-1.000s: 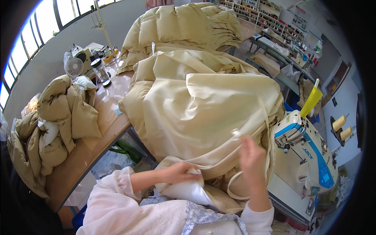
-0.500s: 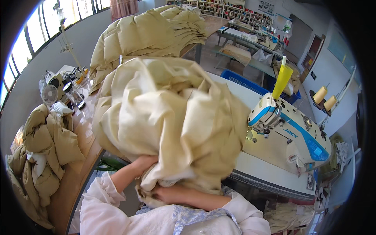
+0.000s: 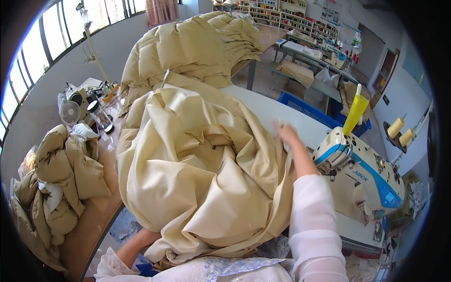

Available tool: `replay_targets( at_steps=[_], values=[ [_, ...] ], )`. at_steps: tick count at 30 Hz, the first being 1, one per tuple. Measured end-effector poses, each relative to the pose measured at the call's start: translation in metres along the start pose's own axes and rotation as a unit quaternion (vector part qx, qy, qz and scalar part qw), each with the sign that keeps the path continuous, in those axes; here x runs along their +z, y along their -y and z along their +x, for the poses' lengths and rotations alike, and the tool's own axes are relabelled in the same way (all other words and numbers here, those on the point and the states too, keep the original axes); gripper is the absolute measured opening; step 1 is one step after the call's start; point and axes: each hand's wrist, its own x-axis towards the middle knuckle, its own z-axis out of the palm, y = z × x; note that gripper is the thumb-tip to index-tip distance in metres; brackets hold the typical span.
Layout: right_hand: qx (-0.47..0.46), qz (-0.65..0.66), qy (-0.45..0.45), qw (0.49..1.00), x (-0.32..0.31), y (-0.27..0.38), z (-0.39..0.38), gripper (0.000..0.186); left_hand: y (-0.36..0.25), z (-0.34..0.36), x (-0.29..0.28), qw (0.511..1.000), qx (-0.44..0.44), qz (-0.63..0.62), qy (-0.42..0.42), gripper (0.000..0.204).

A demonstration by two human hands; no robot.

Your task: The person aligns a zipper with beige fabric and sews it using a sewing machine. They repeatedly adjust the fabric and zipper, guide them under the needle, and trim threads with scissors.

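A large beige jacket (image 3: 188,164) lies bunched over the worktop and my lap, its smooth fabric in deep folds. A zipper (image 3: 235,249) runs along its near edge. At the near left, my left hand (image 3: 151,236) goes in under the fabric, so its fingers are hidden. Beyond the jacket's right edge, my right hand (image 3: 286,133) is over the white sewing table (image 3: 256,105). Its fingers look closed, with a small metallic thing at their tips, too blurred to name. The white and blue sewing machine (image 3: 361,174) stands to the right of that arm.
Padded beige pieces (image 3: 174,49) are piled at the back. More padded garments (image 3: 61,178) lie at the left, near a small fan (image 3: 70,113) and a clear jar (image 3: 100,117). A blue crate (image 3: 305,110) sits behind the table; a yellow holder (image 3: 355,114) tops the machine.
The jacket, lifted and bunched before, has come down and spread out. My right hand has left its near edge and reached forward right. My left hand has moved lower. The view has shifted slightly.
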Motion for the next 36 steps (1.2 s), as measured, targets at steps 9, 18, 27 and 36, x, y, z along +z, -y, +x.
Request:
replay_targets(
  at_steps=[9,18,27,36],
  values=[
    [-0.107,0.551,-0.013,0.828,-0.055,0.125,-0.154,0.031,-0.151,-0.032,-0.107,0.931,0.175,0.248,-0.201,0.044],
    [-0.348,0.306,-0.134,0.876,-0.09,0.182,-0.268,0.055,-0.337,0.025,-0.223,0.741,0.18,0.528,-0.374,0.04],
    [-0.301,0.25,0.202,0.898,0.126,0.121,-0.31,0.034,-0.368,0.147,-0.094,0.584,0.323,0.619,-0.414,0.038],
    [-0.232,0.173,0.33,0.898,0.143,0.104,-0.318,0.039,-0.151,0.207,0.214,0.658,0.537,0.526,0.056,0.036]
  ],
)
